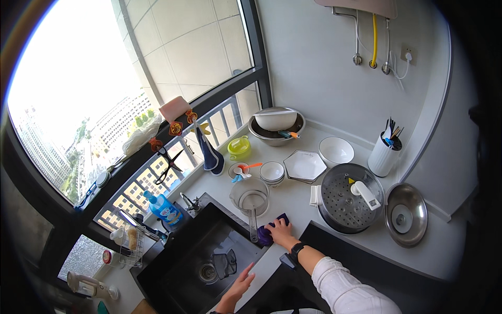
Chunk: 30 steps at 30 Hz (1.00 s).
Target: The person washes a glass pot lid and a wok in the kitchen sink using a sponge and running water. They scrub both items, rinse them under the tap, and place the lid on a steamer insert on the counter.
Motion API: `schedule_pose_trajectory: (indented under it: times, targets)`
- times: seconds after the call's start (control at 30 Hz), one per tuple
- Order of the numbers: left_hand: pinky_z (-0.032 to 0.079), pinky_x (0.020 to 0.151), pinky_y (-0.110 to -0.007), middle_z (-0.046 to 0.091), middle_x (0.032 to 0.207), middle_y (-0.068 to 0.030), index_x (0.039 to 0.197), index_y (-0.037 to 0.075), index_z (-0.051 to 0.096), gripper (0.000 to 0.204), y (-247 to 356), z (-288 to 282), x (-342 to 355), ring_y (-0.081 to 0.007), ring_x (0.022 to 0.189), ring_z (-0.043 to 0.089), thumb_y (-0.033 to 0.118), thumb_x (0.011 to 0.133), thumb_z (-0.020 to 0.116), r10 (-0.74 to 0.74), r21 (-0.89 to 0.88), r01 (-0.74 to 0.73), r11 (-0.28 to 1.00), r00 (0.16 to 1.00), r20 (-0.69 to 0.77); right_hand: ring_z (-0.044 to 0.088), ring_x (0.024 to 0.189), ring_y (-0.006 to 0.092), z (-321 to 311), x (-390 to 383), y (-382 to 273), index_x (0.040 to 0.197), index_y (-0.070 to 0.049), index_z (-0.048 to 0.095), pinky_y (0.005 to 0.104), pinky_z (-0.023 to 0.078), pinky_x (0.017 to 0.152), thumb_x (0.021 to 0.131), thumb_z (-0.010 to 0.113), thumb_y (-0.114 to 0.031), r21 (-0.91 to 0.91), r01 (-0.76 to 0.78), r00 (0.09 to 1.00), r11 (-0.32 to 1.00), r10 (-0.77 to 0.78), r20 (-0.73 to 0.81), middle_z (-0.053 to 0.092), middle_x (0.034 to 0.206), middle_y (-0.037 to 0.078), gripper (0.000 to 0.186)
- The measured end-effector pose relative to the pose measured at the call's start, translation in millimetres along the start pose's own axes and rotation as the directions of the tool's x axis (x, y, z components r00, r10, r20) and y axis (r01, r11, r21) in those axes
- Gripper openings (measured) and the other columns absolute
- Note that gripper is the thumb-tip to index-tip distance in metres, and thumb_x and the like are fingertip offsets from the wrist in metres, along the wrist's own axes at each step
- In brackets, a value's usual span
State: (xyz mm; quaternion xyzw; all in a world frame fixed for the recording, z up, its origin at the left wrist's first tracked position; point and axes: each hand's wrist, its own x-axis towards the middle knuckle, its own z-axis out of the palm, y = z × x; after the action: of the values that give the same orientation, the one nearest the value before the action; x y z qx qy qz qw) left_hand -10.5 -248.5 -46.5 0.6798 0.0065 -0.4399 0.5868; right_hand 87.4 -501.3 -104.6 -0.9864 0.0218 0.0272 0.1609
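Note:
My right hand [281,233] presses down on a purple cloth [265,236] on the counter beside the sink's right edge, fingers curled over it. A clear glass saucepan [246,192] stands just beyond, its handle [253,225] pointing toward me next to the cloth. My left hand [241,286] hovers at the near rim of the black sink [180,275], fingers stretched out, holding nothing. Inside the sink, close to the drain [207,272], lies a dark translucent piece [225,262] whose kind I cannot make out.
Right of the saucepan are small bowls [272,171], a hexagonal plate [306,166], a white bowl [336,150] and a lidded steamer [349,198]. A metal basin [406,215] leans at far right. By the tap [151,230] stands a blue detergent bottle [164,209]. Scissors [168,165] hang at the window.

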Motion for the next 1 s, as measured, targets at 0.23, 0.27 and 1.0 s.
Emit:
schedule_pose_trajectory:
  times: [0.23, 0.27, 1.0]
  targets:
    - [0.043, 0.088, -0.052, 0.039, 0.124, -0.0172, 0.128, 0.017, 0.032, 0.051, 57.5, 78.1, 95.6, -0.0372, 0.116, 0.042, 0.045, 0.09, 0.051, -0.054, -0.497, -0.012, 0.868, 0.992, -0.117, 0.06, 0.084, 0.0403, -10.3, -19.1, 35.1, 0.104, -0.007, 0.052, 0.0475, 0.047, 0.075, 0.084, 0.058, -0.037, 0.484, -0.093, 0.995, 0.87, 0.091, 0.026, 0.063, 0.088, 0.021, 0.037]
    - [0.043, 0.087, -0.054, 0.041, 0.118, -0.0167, 0.124, 0.016, 0.032, 0.054, 62.1, 78.5, 108.9, -0.0368, 0.112, 0.045, 0.05, 0.087, 0.051, -0.139, -0.605, 0.062, 0.794, 0.987, -0.082, 0.059, 0.081, 0.0428, -10.8, -26.5, 35.8, 0.1, -0.004, 0.051, 0.0471, 0.048, 0.07, 0.083, 0.056, -0.039, 0.526, -0.051, 0.997, 0.849, 0.077, -0.027, 0.062, 0.085, 0.024, 0.039]
    - [0.043, 0.059, -0.029, 0.054, 0.092, -0.0032, 0.103, 0.009, 0.047, 0.031, 103.1, 110.6, 210.3, -0.0135, 0.078, 0.053, 0.036, 0.088, 0.055, 0.198, -0.206, -0.303, 0.931, 0.889, -0.413, 0.061, 0.075, 0.0112, -80.4, -224.6, 184.5, 0.106, -0.005, 0.057, 0.024, 0.047, 0.067, 0.091, 0.052, -0.024, 0.97, -0.237, 0.763, 0.058, 0.63, 0.149, 0.066, 0.09, 0.007, 0.025]
